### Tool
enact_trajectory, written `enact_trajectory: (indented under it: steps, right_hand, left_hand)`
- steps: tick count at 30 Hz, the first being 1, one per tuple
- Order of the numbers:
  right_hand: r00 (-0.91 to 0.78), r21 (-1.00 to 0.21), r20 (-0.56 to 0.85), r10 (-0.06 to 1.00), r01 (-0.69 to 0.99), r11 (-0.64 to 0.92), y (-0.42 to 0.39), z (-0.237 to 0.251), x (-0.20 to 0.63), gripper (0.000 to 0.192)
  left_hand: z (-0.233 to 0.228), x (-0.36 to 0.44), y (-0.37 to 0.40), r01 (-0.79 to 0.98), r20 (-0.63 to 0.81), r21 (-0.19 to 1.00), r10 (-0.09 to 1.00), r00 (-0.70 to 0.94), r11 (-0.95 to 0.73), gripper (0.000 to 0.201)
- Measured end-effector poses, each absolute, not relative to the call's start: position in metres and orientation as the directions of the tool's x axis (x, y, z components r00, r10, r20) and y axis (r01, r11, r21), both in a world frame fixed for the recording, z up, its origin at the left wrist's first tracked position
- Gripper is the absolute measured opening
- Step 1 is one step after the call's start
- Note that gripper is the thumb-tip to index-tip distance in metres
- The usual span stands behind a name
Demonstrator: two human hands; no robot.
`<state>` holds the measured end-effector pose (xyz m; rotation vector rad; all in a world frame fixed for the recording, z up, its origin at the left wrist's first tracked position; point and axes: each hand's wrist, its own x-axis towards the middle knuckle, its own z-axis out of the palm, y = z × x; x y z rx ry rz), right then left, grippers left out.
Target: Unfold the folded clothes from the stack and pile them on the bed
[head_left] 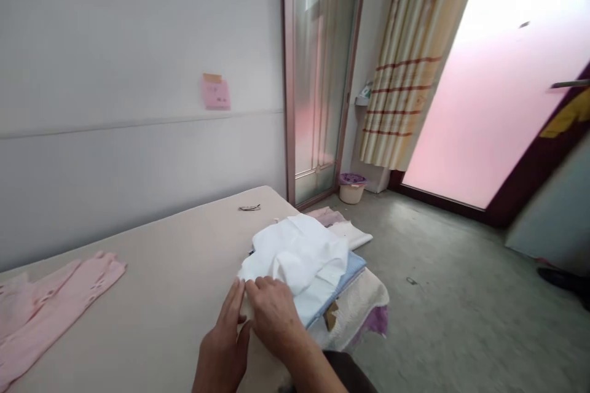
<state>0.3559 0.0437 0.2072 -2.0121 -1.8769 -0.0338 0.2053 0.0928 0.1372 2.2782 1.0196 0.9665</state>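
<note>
The right hand (271,307) hides part of the white cloth (311,252).

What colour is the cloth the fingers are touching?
The cloth is white; the head view shows it best.

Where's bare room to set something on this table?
The cream tabletop is bare between the pale pink cloth and the crumpled white cloth, back to the grey wall. Crowded: the right end, white cloth over light blue fabric, left hand and right hand at the cloth.

Single head view, facing forward and down; tabletop (184,270) close below, wall (138,43) ahead, door (488,110) farther off right.
</note>
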Motion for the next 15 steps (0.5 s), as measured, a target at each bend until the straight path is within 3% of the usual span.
enact_trajectory:
  steps: [3, 6, 10, 13, 15]
  right_hand:
    - [0.077, -0.360, 0.364, 0.928, 0.931, 0.064, 0.033, 0.208, 0.370, 0.023]
    - [0.142, -0.426, 0.409, 0.901, 0.903, 0.051, 0.032, 0.207, 0.384, 0.012]
    - [0.310, -0.561, 0.570, 0.761, 0.823, 0.085, 0.038, 0.204, 0.393, 0.004]
    - [0.517, -0.700, 0.612, 0.598, 0.707, 0.104, 0.045, 0.199, 0.397, 0.013]
    - [0.624, -0.781, 0.559, 0.547, 0.617, 0.095, 0.049, 0.195, 0.400, 0.020]
  left_hand:
    - [0.156, 0.259, 0.114, 0.386, 0.379, 0.668, 0.738, 0.559, -0.636, 0.047]
    - [0.144, 0.273, 0.132, 0.440, 0.223, 0.661, 0.718, 0.659, -0.608, 0.026]
    - [0.133, 0.252, 0.150, 0.468, 0.048, 0.731, 0.722, 0.690, -0.496, 0.033]
    - [0.177, 0.225, 0.172, 0.510, 0.030, 0.803, 0.875, 0.483, -0.309, 0.047]
    - [0.233, 0.201, 0.190, 0.540, 0.132, 0.806, 0.963, 0.236, -0.243, 0.050]
